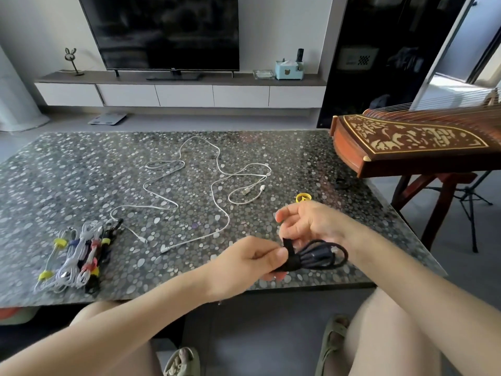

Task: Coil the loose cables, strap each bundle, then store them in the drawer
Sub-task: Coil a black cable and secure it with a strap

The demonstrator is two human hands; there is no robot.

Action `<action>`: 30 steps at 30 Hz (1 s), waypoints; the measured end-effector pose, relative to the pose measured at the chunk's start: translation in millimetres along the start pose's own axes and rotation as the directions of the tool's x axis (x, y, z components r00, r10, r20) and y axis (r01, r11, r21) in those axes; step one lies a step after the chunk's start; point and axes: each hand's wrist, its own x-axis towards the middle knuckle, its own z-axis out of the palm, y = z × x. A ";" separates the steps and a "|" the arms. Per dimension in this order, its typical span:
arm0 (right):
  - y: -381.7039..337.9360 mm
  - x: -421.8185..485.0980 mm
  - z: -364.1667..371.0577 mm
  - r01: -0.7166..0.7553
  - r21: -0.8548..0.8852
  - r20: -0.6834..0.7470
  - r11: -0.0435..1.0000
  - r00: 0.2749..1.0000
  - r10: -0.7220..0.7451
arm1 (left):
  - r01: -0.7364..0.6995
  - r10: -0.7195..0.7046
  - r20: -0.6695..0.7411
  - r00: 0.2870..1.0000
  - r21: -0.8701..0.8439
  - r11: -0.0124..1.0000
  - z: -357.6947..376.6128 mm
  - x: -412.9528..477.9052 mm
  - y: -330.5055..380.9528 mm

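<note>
A coiled dark cable bundle hangs over the table's near edge, wrapped by a black strap. My left hand pinches the strap's upright end and grips the bundle. My right hand is curled just above the coil, its fingers near the strap; whether it touches the cable is unclear. Loose white cables sprawl across the middle of the table. Several strapped bundles with yellow, blue and red ties lie at the near left.
The pebble-pattern table carries a yellow strap roll just beyond my right hand. A wooden zither on a stand overhangs the right corner. A TV cabinet with white drawers stands against the far wall. My knees sit below the table edge.
</note>
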 end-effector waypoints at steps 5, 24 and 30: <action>-25.2 -13.1 21.5 0.232 -0.521 0.062 0.821 0.970 -0.235 | 0.152 -0.158 0.054 0.986 0.096 0.984 1.3 4.2 -10.4; 75.3 -20.9 23.0 0.041 -0.748 0.626 -0.662 0.375 -0.684 | 0.535 -0.464 0.299 0.834 -0.645 0.546 -13.0 32.2 -41.5; 58.1 -14.2 16.7 0.274 -0.894 0.423 -0.355 0.254 -0.870 | 0.609 -0.365 0.503 0.784 -0.506 0.611 -32.4 33.7 -36.7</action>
